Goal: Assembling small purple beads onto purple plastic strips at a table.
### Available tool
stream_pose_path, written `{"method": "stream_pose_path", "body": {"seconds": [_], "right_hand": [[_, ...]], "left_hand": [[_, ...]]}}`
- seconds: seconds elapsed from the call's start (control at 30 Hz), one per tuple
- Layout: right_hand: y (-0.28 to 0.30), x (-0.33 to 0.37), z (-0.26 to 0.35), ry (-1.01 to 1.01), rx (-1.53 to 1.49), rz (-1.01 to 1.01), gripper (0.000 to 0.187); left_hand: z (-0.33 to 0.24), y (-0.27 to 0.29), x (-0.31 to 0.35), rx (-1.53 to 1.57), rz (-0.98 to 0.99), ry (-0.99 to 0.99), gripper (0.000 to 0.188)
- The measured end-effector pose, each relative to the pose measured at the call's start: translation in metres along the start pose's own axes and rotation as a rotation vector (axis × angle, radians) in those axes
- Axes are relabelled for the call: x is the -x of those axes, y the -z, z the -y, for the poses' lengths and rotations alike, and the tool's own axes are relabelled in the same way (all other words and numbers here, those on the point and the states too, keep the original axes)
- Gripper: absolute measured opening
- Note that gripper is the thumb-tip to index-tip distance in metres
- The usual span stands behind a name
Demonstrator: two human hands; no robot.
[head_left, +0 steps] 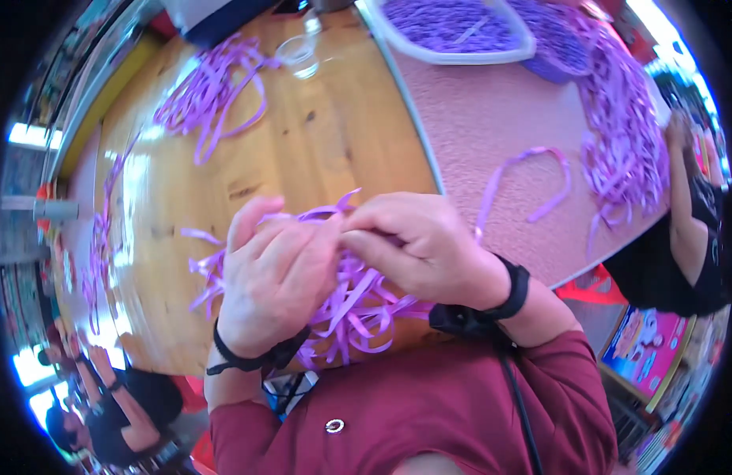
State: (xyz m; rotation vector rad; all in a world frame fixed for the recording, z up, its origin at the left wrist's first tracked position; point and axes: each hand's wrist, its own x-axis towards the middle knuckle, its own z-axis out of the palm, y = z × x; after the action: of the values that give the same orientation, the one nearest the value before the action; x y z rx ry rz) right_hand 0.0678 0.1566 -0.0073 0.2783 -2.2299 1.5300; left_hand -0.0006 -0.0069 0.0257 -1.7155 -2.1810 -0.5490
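My left hand (280,273) and my right hand (420,247) meet above the near edge of the wooden table. Both are closed, fingertips pinched together on a thin purple ribbon (326,210), part of which shows just behind the fingers. The exact spot where they grip it is hidden. Under and between my hands lies a loose heap of purple ribbons (354,313), spilling toward my body. Each wrist wears a black band.
Another bundle of purple ribbons (212,91) lies at the far left beside a small clear cup (299,57). On the pink tabletop (493,119) stand a white tub (445,57) of purple pieces and a long ribbon pile (625,150). People sit at both sides.
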Motion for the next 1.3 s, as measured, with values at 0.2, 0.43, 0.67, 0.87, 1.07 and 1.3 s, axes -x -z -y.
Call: {"method": "stream_pose_path", "body": {"seconds": [0.2,0.43,0.67,0.87,1.07,1.3], "right_hand": [[0.004,0.01,0.014,0.121,0.035,0.129,0.013],[0.045,0.069,0.065,0.391,-0.12,0.491,0.018],[0.073,0.088,0.075,0.315,-0.392,0.136,0.008],[0.133,0.08,0.088,0.25,-0.677,-0.233,0.014],[0.221,0.108,0.061,0.173,-0.915,-0.466,0.021],[0.225,0.1,0.023,0.026,-0.786,-0.55,0.019]], "left_hand": [[-0.021,0.01,0.01,-0.034,-0.065,0.001,0.023],[-0.088,0.055,0.026,0.309,0.172,-0.237,0.029],[-0.119,0.012,-0.029,1.181,0.223,0.299,0.068],[-0.127,-0.008,-0.044,1.464,0.495,0.475,0.025],[-0.09,0.034,0.004,1.169,0.324,0.745,0.013],[-0.084,0.051,0.049,0.938,0.135,0.896,0.013]]}}
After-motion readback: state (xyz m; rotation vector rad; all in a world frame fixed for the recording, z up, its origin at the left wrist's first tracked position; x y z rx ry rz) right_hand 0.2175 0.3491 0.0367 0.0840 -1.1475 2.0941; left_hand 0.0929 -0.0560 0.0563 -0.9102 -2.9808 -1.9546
